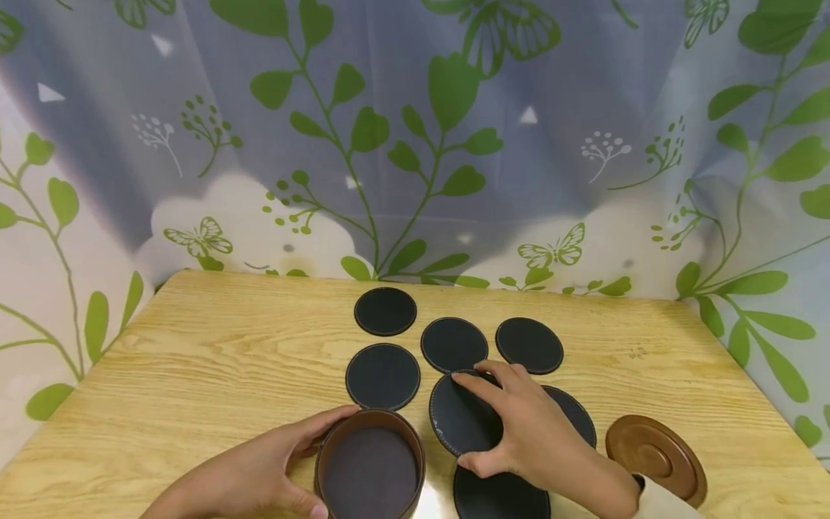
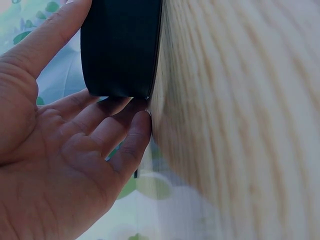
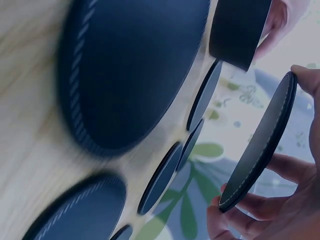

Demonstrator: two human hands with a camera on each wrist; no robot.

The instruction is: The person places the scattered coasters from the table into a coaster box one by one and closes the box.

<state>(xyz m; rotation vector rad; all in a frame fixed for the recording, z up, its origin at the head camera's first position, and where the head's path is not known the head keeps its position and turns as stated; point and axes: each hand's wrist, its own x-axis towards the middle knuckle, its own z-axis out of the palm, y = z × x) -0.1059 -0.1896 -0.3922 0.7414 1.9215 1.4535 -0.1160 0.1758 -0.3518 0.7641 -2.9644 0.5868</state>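
My left hand point(image 1: 253, 468) holds a round dark holder point(image 1: 420, 450) with a brown inner wall, thumb on the near side and fingers round the far side. In the left wrist view the holder's black outer wall point(image 2: 120, 50) stands on the table between thumb and fingers. With its thumb and fingertips my right hand point(image 1: 541, 429) grips a black round coaster point(image 1: 457, 414) with pale edge stitching by its rim. The right wrist view shows this coaster point(image 3: 260, 145) raised off the table and tilted. Beneath it lies another coaster point(image 1: 499, 497), partly covered by the hand.
Several more black coasters lie flat on the wooden table point(image 1: 227, 353), among them a far one point(image 1: 385, 311) and one at the right point(image 1: 529, 345). A brown round lid point(image 1: 655, 458) rests beside my right forearm. Behind the table hangs a leaf-patterned curtain point(image 1: 389, 180).
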